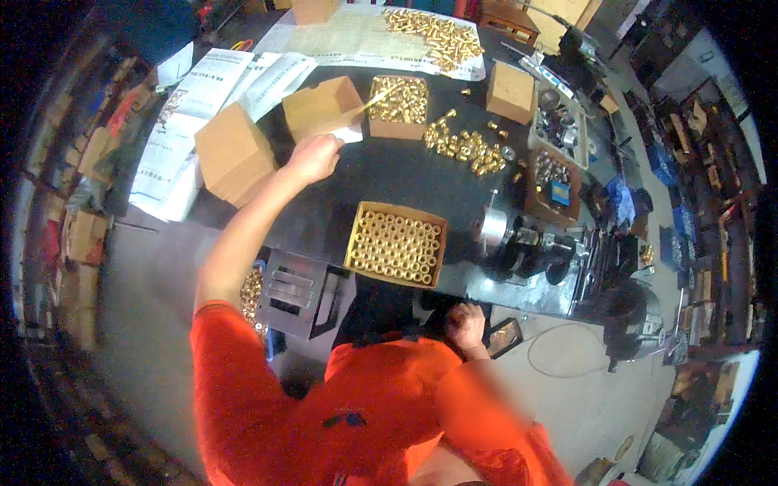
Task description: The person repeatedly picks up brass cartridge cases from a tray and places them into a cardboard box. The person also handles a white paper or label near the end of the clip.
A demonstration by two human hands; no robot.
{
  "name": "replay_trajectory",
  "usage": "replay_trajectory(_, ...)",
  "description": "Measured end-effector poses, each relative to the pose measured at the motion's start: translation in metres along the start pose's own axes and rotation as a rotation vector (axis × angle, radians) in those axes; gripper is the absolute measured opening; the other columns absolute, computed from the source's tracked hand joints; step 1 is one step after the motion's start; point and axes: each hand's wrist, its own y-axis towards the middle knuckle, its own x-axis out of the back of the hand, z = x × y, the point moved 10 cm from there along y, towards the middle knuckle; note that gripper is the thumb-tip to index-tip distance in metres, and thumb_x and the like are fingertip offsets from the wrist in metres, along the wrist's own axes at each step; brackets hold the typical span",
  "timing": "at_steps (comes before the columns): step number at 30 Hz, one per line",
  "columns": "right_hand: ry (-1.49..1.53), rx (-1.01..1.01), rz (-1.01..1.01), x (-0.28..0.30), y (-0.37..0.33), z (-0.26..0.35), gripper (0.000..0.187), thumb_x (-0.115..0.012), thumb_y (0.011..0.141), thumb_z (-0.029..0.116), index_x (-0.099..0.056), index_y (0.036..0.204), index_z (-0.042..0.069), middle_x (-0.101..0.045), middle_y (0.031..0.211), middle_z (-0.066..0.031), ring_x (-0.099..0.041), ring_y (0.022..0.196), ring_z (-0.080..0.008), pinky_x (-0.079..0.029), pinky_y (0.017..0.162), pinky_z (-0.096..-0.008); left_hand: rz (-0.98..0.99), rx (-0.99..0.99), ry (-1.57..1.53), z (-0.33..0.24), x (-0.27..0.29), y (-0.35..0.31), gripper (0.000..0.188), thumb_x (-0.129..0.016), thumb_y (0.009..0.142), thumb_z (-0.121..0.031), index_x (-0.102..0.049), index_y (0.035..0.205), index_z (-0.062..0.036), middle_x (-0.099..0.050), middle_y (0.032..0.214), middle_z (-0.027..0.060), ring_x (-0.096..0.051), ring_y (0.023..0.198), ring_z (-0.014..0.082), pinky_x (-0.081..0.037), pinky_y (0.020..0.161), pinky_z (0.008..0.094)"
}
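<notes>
My left hand (pixel 315 159) reaches out over the black table, its fingers closed at the near edge of an open cardboard box (pixel 312 104). A piece of white paper (pixel 349 134) shows beside the fingertips; whether I grip it or something else is hidden. Close by on the right, another box holds loose brass fittings (pixel 397 101). My right hand (pixel 465 326) is low near my lap, below the table edge, its fingers curled with their contents hidden. Between the hands, at the table's near edge, stands a cardboard box (pixel 395 279) with brass fittings (pixel 397 247) in rows.
A brown box (pixel 235 158) stands on newspaper at left. Loose brass fittings (pixel 470 150) lie mid-table; more brass pieces (pixel 438 36) cover a far sheet. At right are a metal fixture (pixel 494 227), a tray of metal parts (pixel 559 121) and a machine (pixel 628 312).
</notes>
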Motion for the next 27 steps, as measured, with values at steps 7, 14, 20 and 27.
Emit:
replay_trajectory(7, -0.064, -0.059, 0.104, -0.022, -0.015, -0.020, 0.020, -0.071, 0.055, 0.019, -0.063, 0.071, 0.012, -0.059, 0.079, -0.0046, -0.055, 0.076, -0.0279, -0.043, 0.065, -0.0410, 0.018, -0.074, 0.258, 0.012, -0.054, 0.056, 0.015, -0.060, 0.073, -0.005, -0.067, 0.084, 0.0012, -0.068, 0.089, 0.0181, -0.067, 0.086, 0.0328, -0.055, 0.072, 0.0426)
replay_trajectory(14, -0.066, -0.040, 0.073, -0.018, -0.009, -0.015, 0.015, -0.069, 0.055, 0.019, -0.063, 0.068, 0.014, -0.057, 0.073, -0.0034, -0.055, 0.071, -0.0259, -0.042, 0.063, -0.0392, 0.109, -0.163, 0.269, 0.018, -0.056, 0.067, 0.009, -0.061, 0.070, -0.001, -0.068, 0.074, -0.0031, -0.069, 0.083, 0.0176, -0.067, 0.083, 0.0322, -0.055, 0.072, 0.0430)
replay_trajectory(20, -0.062, -0.077, 0.129, -0.025, -0.014, -0.020, 0.019, -0.072, 0.056, 0.022, -0.063, 0.071, 0.013, -0.058, 0.077, -0.0043, -0.056, 0.075, -0.0273, -0.043, 0.065, -0.0404, 0.165, -0.220, 0.299, -0.003, -0.045, 0.061, 0.010, -0.061, 0.070, -0.001, -0.067, 0.077, -0.0016, -0.068, 0.082, 0.0176, -0.067, 0.080, 0.0341, -0.054, 0.070, 0.0442)
replay_trajectory(27, -0.059, -0.062, 0.043, -0.018, -0.010, -0.018, 0.011, -0.067, 0.056, 0.015, -0.062, 0.066, 0.013, -0.057, 0.071, -0.0041, -0.055, 0.070, -0.0264, -0.043, 0.062, -0.0390, 0.125, -0.065, 0.189, 0.020, -0.046, 0.069, 0.013, -0.061, 0.073, -0.003, -0.067, 0.084, -0.0006, -0.068, 0.086, 0.0204, -0.066, 0.086, 0.0361, -0.053, 0.075, 0.0455)
